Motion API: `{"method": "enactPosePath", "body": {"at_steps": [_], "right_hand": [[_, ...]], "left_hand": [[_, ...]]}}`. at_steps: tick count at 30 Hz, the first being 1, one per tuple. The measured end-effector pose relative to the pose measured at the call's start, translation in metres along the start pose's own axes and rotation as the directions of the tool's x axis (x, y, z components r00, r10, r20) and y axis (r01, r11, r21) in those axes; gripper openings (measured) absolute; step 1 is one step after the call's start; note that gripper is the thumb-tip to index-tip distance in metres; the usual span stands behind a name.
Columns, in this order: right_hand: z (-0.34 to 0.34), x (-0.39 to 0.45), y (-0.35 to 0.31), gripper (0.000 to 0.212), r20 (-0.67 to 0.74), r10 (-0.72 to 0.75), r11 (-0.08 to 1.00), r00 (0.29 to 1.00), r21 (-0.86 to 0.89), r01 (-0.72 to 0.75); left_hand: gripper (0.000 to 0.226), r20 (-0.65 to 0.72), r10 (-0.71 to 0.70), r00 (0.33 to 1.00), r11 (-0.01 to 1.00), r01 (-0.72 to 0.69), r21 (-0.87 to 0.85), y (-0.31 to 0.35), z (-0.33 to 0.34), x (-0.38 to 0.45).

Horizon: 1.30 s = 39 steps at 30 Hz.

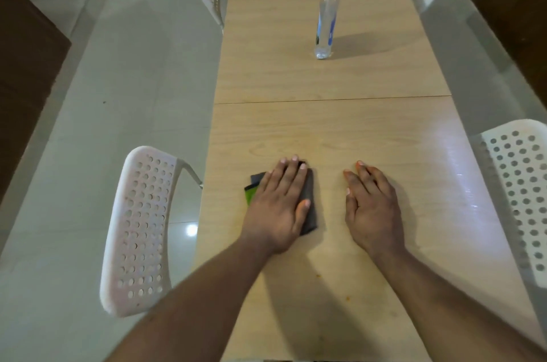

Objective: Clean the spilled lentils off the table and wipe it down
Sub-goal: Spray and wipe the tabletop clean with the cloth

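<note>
At the lower left of the frame a white perforated chair (139,231) stands just beside the counter (325,130). Next comes the left hand (278,204), flat with fingers straight and close together, pressing down on a folded dark grey cloth (309,207). A green edge of the cloth shows at the hand's left side, and a dark strip shows along its right side. The cloth's long axis runs roughly up the frame, in line with the forearm and the counter's length. This grip is a flat press, not a pinch: nothing is curled round the cloth.

To the right, apart from the cloth, the right hand (373,210) lies flat on the bare wood, fingers straight, holding nothing.

The relation that matters: the only lentil traces I can make out are 2 or so small orange specks (347,298) low in the frame, between the 2 forearms, nearer the person than the cloth. So the cloth sits beyond the leftover bits, and the left hand, already on it, is the nearer one to act. My judgement is that the next stroke should draw the cloth down the frame and slightly rightward toward them. Most of the lentils seem gone, with wiping in hand.

In the upper centre-right a clear water bottle (327,6) with a blue cap stands upright, well apart from both hands. More white chairs sit at the frame's right edge.
</note>
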State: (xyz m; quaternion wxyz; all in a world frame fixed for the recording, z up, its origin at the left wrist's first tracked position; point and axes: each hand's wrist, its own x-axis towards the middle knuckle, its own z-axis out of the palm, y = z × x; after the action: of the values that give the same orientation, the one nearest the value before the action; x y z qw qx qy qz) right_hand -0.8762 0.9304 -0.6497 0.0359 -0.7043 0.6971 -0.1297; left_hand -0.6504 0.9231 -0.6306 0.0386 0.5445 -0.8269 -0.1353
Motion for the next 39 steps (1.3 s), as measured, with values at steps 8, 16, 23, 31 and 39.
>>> {"method": "enactPosePath", "body": {"at_steps": [8, 16, 23, 31, 39], "right_hand": [[0.006, 0.001, 0.002, 0.049, -0.046, -0.005, 1.000, 0.999, 0.028, 0.007], [0.008, 0.001, 0.016, 0.041, -0.143, 0.040, 0.961, 0.989, 0.275, 0.001], [-0.006, -0.045, 0.012, 0.045, -0.011, -0.103, 0.955, 0.995, 0.279, 0.102], [0.000, -0.063, 0.024, 0.038, -0.036, -0.148, 0.938, 0.988, 0.312, 0.151], [-0.027, -0.108, 0.087, 0.055, 0.022, -0.221, 0.972, 0.975, 0.084, 0.218]], "left_hand": [[0.073, -0.091, -0.284, 0.955, 0.958, 0.286, 0.016, -0.041, -0.019, 0.106], [0.066, -0.052, -0.037, 0.998, 0.999, 0.037, -0.002, 0.067, 0.022, -0.020], [0.070, -0.104, -0.413, 0.905, 0.909, 0.416, 0.012, -0.019, 0.005, -0.092], [0.069, -0.121, -0.231, 0.965, 0.972, 0.226, -0.059, 0.107, 0.046, -0.068], [0.068, -0.073, -0.339, 0.938, 0.941, 0.337, -0.032, 0.060, 0.039, -0.183]]}}
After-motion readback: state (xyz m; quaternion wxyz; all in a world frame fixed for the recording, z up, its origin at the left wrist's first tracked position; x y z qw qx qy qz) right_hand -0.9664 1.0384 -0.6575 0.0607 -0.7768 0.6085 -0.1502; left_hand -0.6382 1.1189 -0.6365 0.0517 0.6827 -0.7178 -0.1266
